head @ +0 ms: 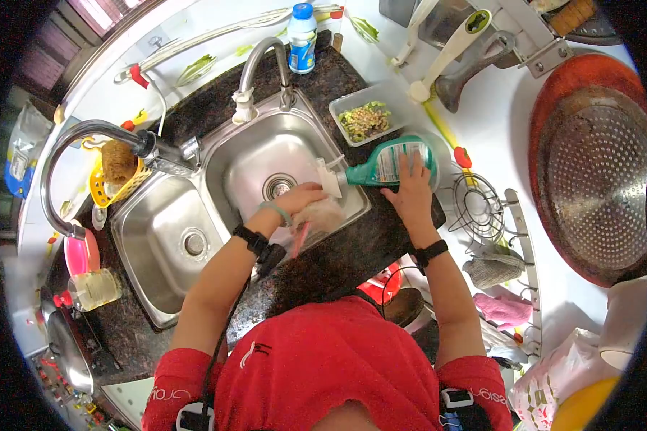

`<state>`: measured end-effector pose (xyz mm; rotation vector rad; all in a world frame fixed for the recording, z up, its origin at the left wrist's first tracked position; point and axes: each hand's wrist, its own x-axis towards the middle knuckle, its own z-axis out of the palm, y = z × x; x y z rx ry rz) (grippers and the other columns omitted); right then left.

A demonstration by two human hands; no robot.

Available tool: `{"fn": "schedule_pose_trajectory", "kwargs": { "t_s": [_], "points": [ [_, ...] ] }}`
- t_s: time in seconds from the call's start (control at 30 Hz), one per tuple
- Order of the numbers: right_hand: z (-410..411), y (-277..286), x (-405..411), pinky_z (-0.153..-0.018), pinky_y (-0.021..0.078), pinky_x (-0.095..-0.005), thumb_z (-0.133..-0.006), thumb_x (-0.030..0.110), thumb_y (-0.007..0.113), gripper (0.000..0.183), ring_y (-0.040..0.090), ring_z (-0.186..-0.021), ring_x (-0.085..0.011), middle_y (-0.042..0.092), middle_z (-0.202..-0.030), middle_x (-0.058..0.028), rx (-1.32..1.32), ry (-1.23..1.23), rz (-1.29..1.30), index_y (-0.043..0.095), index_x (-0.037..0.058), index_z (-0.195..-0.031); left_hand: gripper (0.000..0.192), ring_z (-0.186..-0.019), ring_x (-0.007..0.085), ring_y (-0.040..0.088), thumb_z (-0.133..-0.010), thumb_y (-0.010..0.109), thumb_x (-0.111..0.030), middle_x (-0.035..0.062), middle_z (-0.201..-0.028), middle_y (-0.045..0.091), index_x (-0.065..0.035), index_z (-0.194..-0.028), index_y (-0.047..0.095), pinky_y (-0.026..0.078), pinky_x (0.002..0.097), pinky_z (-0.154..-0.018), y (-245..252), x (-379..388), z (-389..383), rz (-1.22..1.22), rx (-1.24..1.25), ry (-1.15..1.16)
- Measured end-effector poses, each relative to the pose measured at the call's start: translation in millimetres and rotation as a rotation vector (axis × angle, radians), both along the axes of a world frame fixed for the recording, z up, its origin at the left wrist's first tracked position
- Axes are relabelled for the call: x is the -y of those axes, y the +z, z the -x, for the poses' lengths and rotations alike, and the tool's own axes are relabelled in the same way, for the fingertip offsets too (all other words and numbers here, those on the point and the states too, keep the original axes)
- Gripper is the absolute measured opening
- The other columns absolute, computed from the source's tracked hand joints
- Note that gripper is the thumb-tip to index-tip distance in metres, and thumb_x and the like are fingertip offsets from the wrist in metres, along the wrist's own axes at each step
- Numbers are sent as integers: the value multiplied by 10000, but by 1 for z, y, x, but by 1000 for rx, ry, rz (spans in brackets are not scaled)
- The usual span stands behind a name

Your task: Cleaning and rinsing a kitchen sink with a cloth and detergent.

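My right hand [411, 196] grips the body of a green plastic bottle [385, 161], fingers over its labelled side. The bottle is tipped towards the sink, and its white pump head [331, 179] hangs over the right-hand steel basin [253, 143]. Just under that head is my left hand [301, 200], fingers curled at a pale, translucent crumpled item [323, 216]. This item has a red strip and lies over the basin's front edge; blur hides exactly what it is. My left fingers partly cover it.
An open plastic container [360, 141] of chopped food stands behind the green bottle. Two curved taps rise behind the basins, the larger spout [51, 161] arching left. A blue-capped bottle [302, 46] stands at the back. A yellow basket [101, 188] holds a brown scrubber. Pans hang right.
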<state>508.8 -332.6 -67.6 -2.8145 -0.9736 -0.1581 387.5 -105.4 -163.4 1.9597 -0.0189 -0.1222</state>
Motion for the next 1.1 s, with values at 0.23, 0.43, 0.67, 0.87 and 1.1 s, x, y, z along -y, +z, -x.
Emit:
{"fn": "schedule_pose_trajectory", "kwargs": {
  "t_s": [0.23,0.43,0.67,0.87,1.1],
  "points": [
    [1,8,0,-805,427,-413,-547,184,732,813,388,-1050,-349,316,-1266,-154,-35,17,-21,322,107,-1245,416,-790,195,572,-784,563,-324,108,-941,583,42,-981,541,470,294,-686,91,15,-9,354,-565,117],
    [-2,13,9,-829,425,-397,-560,143,679,771,430,-1057,-322,410,-1207,-169,-23,0,-146,325,110,-1244,390,-782,103,544,-769,606,-231,31,-875,596,-18,-1084,525,445,252,-666,143,27,1,564,-338,-100],
    [-14,33,16,-713,447,-358,-731,259,602,349,589,-813,-291,608,-879,-144,-414,-178,-577,547,27,-986,287,-818,69,519,-806,559,-184,8,-944,574,-70,-1070,554,443,229,-713,146,19,-8,636,-158,23],
    [-21,19,32,-680,446,-332,-736,252,603,292,597,-750,-246,621,-827,-139,-528,-189,-646,585,40,-937,292,-788,132,567,-805,545,-216,86,-878,606,-45,-1041,559,455,261,-719,110,25,-22,198,-128,87],
    [-10,28,30,-741,423,-290,-758,86,579,299,538,-864,-155,584,-957,-98,-523,-132,-654,524,-20,-1032,474,-692,337,583,-757,508,-145,213,-759,581,-62,-1204,373,477,407,-577,136,72,-87,-520,127,169]
  ]
}}
